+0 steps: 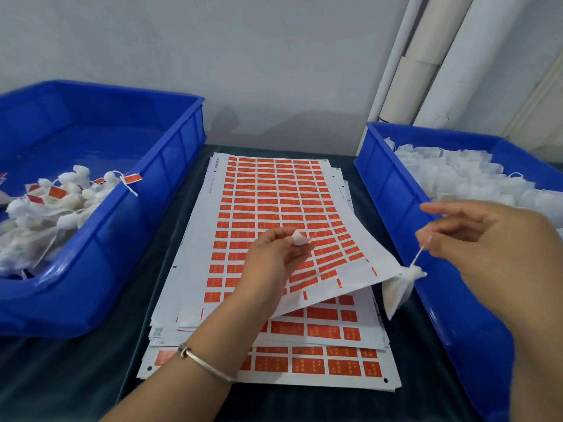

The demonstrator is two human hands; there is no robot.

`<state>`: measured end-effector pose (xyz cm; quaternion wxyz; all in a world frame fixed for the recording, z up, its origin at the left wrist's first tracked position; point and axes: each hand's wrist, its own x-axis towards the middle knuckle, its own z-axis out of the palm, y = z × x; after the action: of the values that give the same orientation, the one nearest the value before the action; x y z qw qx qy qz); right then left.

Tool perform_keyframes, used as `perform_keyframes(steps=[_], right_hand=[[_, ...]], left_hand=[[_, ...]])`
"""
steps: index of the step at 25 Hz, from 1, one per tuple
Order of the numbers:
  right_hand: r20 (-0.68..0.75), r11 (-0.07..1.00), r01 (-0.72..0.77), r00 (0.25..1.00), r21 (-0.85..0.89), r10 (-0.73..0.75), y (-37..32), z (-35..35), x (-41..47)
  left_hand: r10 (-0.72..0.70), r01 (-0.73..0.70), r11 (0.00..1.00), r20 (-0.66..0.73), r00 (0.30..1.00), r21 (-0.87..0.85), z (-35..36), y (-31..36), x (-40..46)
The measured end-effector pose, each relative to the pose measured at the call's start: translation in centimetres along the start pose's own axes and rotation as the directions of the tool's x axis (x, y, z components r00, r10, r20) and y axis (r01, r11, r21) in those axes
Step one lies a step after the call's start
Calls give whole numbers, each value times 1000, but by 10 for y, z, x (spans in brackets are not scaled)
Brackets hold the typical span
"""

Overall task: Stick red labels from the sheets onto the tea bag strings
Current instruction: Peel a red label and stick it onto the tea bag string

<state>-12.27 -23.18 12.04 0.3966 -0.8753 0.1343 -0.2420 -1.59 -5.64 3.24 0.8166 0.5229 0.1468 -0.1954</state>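
A stack of label sheets (268, 196) with rows of red labels lies on the dark table between two bins. The near right part of the top sheet (362, 269) is lifted off the stack. Above it, my left hand (274, 260) pinches a small label (300, 239) whose white side faces me. Over the edge of the right bin, my right hand (487, 248) pinches a white string (416, 257). A white tea bag (399, 289) hangs from that string, beside the raised sheet corner.
A blue bin (146, 214) on the left holds several tea bags with red labels (132, 178) on their strings. Another blue bin (393, 190) on the right holds a pile of unlabelled white tea bags (463, 175). White pipes (426, 59) stand against the wall behind.
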Motion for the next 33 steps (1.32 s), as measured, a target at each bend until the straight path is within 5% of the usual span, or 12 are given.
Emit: perform_keyframes(steps=[3,9,19,27,33], right_hand=[[-66,988,103,993,118,-96,-18,-13,-2],[167,934,224,946,279,-277,-56,9,-10],[156,967,173,967,189,-204,-40,77,2],[117,967,126,981,220,-155,-29,86,7],[75,959,132,985,252,-156,-24,84,9]], left_hand=[[-19,20,1000,103,995,-8,10,7,-11],[30,27,984,312,950,-178,7,21,-32],[55,-78,995,328,943,58,-17,22,-48],[-52,49,999,336,941,16,-17,18,-45],[-133,222,965,469,873,-140,-18,17,-49]])
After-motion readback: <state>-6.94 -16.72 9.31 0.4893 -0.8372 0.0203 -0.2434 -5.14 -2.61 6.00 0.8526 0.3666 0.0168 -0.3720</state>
